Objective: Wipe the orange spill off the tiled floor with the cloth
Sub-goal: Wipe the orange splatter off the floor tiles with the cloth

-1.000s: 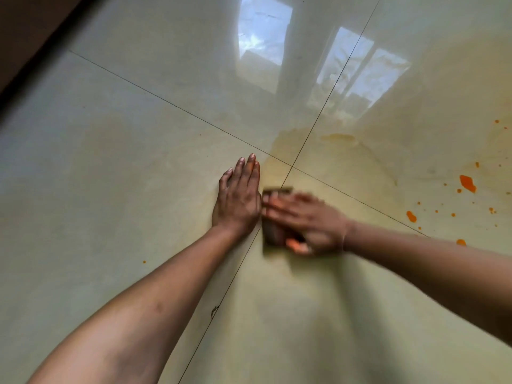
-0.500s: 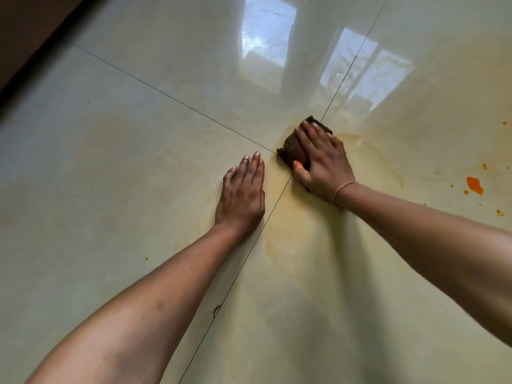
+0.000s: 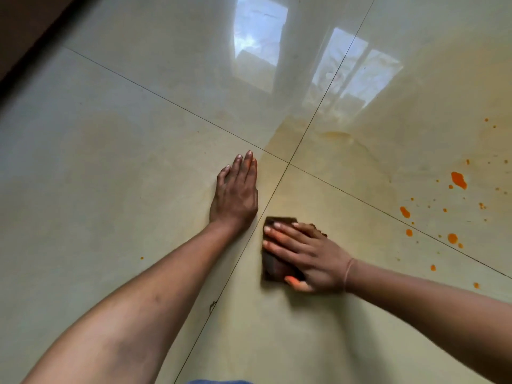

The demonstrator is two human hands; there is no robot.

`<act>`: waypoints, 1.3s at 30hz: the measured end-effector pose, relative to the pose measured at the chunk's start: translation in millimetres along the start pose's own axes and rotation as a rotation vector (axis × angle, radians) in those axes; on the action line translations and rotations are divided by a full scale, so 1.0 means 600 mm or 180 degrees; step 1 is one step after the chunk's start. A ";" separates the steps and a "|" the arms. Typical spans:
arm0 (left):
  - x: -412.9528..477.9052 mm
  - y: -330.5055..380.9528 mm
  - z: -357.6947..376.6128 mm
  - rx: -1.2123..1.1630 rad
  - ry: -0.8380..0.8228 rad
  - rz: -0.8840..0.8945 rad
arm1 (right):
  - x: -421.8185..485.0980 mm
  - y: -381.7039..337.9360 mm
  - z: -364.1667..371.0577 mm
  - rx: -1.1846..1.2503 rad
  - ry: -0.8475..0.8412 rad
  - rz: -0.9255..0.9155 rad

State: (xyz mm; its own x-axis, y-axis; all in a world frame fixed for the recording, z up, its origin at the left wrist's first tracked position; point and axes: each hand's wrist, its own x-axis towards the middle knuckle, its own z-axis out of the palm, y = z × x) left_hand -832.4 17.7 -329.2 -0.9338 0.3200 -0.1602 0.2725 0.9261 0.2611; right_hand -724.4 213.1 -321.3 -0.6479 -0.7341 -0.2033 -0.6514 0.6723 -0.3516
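Bare left forearm [image 3: 144, 309] and right forearm [image 3: 432, 306]; thin pink band [image 3: 348, 273] on right wrist; blue clothing [image 3: 219, 381] below

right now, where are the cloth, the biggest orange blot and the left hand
cloth [image 3: 274, 270]: head view, bare dark part near its lower edge
biggest orange blot [image 3: 459, 180]: head view, middle of the blot
left hand [image 3: 235, 195]: head view, back of the hand
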 end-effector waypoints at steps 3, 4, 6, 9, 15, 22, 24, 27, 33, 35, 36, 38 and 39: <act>0.002 0.000 0.004 0.0036 0.0054 0.0020 | 0.008 0.102 -0.040 -0.0316 0.0382 0.0002; 0.002 -0.001 0.006 0.0063 0.0071 0.0015 | 0.027 0.143 -0.064 -0.0254 0.0725 0.0868; 0.001 0.000 0.008 0.0088 0.0087 -0.0001 | 0.061 0.162 -0.088 0.0184 0.1144 0.2545; 0.000 0.003 0.001 0.0088 0.0010 -0.0009 | 0.045 0.021 -0.009 0.0246 0.0841 0.1739; 0.002 0.001 0.005 0.0117 0.0106 0.0025 | 0.040 0.115 -0.056 -0.0035 0.0727 0.1170; 0.002 0.002 -0.001 0.0144 0.0030 0.0031 | 0.012 -0.074 0.024 0.0052 0.0207 0.0365; 0.003 0.003 0.001 0.0122 0.0076 0.0039 | 0.002 -0.002 0.001 -0.0162 0.0275 -0.0047; 0.003 -0.002 0.010 0.0162 0.0137 0.0043 | 0.045 0.150 -0.068 0.0075 0.0968 0.1963; 0.001 0.006 0.004 0.0193 0.0137 -0.0016 | -0.008 0.015 -0.005 0.0044 0.0555 0.1202; 0.001 0.007 0.003 0.0179 0.0191 -0.0018 | -0.038 0.044 -0.012 -0.0198 0.0331 0.0486; 0.000 0.008 0.006 0.0169 0.0232 -0.0011 | -0.031 0.081 -0.025 -0.0225 0.0469 0.0635; 0.000 0.009 0.011 0.0098 0.0336 -0.0020 | 0.009 0.163 -0.072 0.0063 0.1059 0.2057; -0.001 0.008 0.012 0.0060 0.0385 -0.0032 | 0.032 0.187 -0.088 0.0236 0.1217 0.2834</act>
State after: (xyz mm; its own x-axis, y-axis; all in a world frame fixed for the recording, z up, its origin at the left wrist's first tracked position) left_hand -828.9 23.5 -334.8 -0.9574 0.2851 -0.0466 0.2661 0.9331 0.2420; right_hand -831.0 279.3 -316.2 -0.9846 0.1300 -0.1167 0.1576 0.9493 -0.2721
